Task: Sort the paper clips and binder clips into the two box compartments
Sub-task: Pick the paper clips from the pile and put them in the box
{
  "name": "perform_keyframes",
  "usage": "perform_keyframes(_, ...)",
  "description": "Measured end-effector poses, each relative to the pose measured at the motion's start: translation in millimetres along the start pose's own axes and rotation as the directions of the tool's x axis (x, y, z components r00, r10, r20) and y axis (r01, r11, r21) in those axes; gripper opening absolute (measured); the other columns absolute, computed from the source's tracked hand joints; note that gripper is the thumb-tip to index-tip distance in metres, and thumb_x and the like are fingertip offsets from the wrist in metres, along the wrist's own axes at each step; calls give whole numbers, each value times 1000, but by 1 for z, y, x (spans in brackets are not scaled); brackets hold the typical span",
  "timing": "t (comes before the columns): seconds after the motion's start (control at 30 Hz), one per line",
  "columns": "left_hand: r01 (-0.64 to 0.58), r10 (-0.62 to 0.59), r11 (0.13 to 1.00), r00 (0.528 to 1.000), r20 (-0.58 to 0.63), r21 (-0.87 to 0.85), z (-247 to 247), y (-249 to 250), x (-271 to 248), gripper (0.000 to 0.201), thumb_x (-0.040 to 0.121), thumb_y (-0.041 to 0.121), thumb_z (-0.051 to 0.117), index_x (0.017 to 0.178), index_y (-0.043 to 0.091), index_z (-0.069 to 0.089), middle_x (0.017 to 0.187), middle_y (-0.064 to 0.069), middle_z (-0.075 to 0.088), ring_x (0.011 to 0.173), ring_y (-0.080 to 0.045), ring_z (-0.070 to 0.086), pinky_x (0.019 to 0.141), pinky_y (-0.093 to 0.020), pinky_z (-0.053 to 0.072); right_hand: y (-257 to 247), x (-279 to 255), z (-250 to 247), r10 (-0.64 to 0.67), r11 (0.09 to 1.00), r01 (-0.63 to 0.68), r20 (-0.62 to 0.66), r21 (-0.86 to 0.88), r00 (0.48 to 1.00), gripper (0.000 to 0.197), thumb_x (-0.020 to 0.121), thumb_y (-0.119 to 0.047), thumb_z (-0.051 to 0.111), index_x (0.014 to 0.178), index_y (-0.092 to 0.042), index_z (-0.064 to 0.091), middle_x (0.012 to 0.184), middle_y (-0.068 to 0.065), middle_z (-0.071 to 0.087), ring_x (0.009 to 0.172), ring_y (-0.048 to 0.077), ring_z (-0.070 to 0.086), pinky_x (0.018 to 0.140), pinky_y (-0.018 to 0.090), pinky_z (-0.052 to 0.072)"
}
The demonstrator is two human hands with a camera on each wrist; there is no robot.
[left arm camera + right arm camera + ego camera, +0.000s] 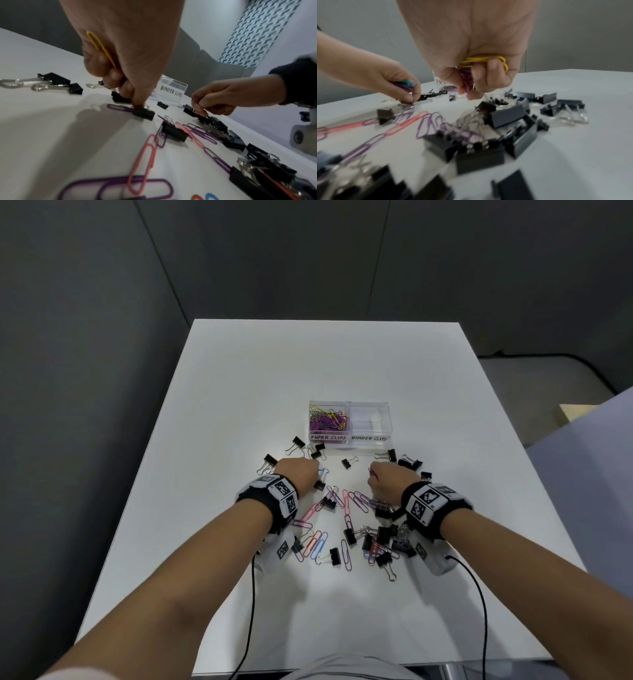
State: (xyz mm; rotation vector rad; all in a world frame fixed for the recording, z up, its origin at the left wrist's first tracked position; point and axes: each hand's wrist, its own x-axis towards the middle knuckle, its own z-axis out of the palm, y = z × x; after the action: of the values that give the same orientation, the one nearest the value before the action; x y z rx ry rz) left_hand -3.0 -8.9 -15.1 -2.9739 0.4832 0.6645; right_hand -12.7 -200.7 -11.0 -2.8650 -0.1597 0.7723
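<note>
Both hands are down among the scatter on the table (239, 392), a smooth matt white top. The left hand (297, 474) is curled into a loose fist: a yellow paper clip (100, 48) is tucked against its palm, a small bunch of purple, green and blue ones (406, 84) is seen between its fingers from the right wrist, and its fingertips are pressed down at a small black binder clip (143, 114) lying on a purple paper clip (118, 107). The right hand (390, 479) is likewise closed, fingers wrapped round a bundle of yellow and purple wire clips (481, 63) (thin glossy loops, bent and crossed).

The clear plastic box (349, 422), hard-edged and rectangular, stands just beyond the hands. Its left compartment, labelled PAPER CLIPS, holds a tangle of purple, yellow and green wire; the right one, labelled BINDER CLIPS, looks unfilled, though glare makes that hard to judge.

Between and behind the wrists, long pink paper clips (310, 510) and purple ones lie flat, some under black folded-steel binder clips with silver wire handles. A dense pile of those (383, 537) sits by the right wrist, partly hidden by the marker-printed wristband (428, 505). Black cables (253, 604) trail off both wrists toward the near edge.

Dark grey panel walls are seen behind the table.
</note>
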Motion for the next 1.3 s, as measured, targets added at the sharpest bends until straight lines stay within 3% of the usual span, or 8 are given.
perform_keyframes(0.17, -20, 14, 996, 998, -66, -85, -14, -6, 3, 34, 100, 31, 34, 117, 7, 52, 111, -12, 66, 101, -30, 63, 80, -36, 48, 5, 7, -25, -63, 996, 63, -3, 67, 998, 29, 99, -19, 31, 109, -1, 52, 103, 18, 64, 86, 31, 60, 75, 38, 46)
perform_keyframes(0.37, 7, -1, 979, 1000, 27, -202, -56, -35, 12, 47, 103, 39, 21, 118, 7, 52, 109, -14, 62, 95, -28, 57, 86, -34, 45, -18, 40, -69, -169, 982, 170, -9, 83, 985, 30, 99, -16, 34, 114, -1, 54, 113, 17, 62, 95, 28, 59, 88, 37, 47)
perform_keyframes(0.53, 2, 9, 976, 999, 45, -219, -68, -55, 28, 48, 102, 41, 20, 111, 6, 53, 90, -5, 52, 83, -22, 48, 77, -32, 39, -50, 78, -81, -221, 942, 260, -193, 212, 956, 27, 101, -18, 31, 114, -2, 49, 103, 19, 62, 78, 23, 52, 71, 33, 41)
perform_keyframes(0.7, -19, 22, 981, 1000, 12, -194, -57, -64, 42, 42, 101, 43, 21, 86, 13, 46, 81, -4, 53, 76, -22, 49, 71, -31, 37, -82, 95, -68, -270, 836, 386, -321, 390, 908, 24, 100, -14, 31, 114, -3, 47, 107, 12, 53, 84, 22, 49, 74, 28, 36)
perform_keyframes(0.9, -65, 61, 988, 998, -29, -138, -47, -68, 45, 46, 101, 42, 27, 98, 8, 57, 87, -11, 62, 84, -29, 57, 75, -35, 43, -70, 112, -47, -364, 919, 394, -331, 27, 871, 23, 94, -11, 43, 112, -6, 57, 116, 13, 58, 107, 31, 49, 90, 37, 38)
perform_keyframes(1.07, -79, 65, 983, 994, -88, -163, -52, -74, 50, 42, 100, 42, 31, 99, 10, 58, 93, -10, 66, 87, -28, 59, 75, -33, 42, -50, 106, -47, -424, 862, 493, -366, 119, 829, 34, 88, -14, 58, 120, -4, 54, 124, 14, 53, 112, 29, 48, 95, 33, 39)
perform_keyframes(1.2, -106, 81, 983, 983, -165, -153, -63, -68, 55, 42, 100, 44, 29, 103, 14, 58, 97, -8, 68, 93, -28, 62, 74, -33, 42, -46, 93, -57, -391, 863, 492, -460, 118, 797, 23, 91, -15, 53, 112, -6, 58, 116, 10, 56, 106, 25, 49, 89, 30, 39)
perform_keyframes(1.3, -152, 123, 982, 967, -223, -115, -74, -53, 62, 43, 100, 45, 26, 106, 13, 54, 95, -9, 67, 91, -28, 61, 70, -31, 38, -30, 72, -51, -419, 866, 498, -471, 51, 776, 11, 91, -12, 51, 94, -7, 60, 95, 11, 62, 85, 21, 47, 73, 27, 37)
